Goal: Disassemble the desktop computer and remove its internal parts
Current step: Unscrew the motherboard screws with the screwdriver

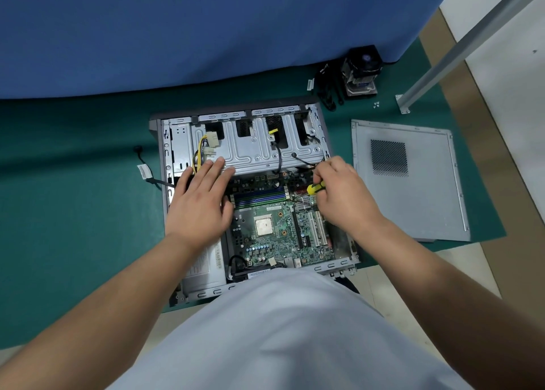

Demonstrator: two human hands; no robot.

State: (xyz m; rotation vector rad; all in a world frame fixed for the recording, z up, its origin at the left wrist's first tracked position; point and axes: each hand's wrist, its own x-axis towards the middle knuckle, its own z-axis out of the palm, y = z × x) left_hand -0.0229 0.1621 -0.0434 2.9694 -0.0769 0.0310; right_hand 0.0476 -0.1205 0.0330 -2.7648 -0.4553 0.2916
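Head view is showing you leaning over the open desktop computer case [174, 141], which is lying on its side at the centre of the green tabletop [73, 212]. Your left hand [200, 200] is resting flat, fingers straight and slightly spread, at about 9 o'clock over the case's left side, bracing it. Your right hand [342, 192] is gripping a yellow-and-black screwdriver [315, 187], fingers curled round the handle, working near the motherboard's [274, 242] 1 o'clock corner. Its tip is hidden, so I am only judging that you are loosening a board screw: be keeping the shaft upright and pressing down so it is not slipping onto the circuitry. The board is looking green and densely studded, the bare processor [263, 226] square and dull metal. The removed side panel [413, 189], flat grey steel with a perforated vent, is lying at 3 o'clock; the pulled cooler fan [361, 71], black and blocky, at 1 o'clock.
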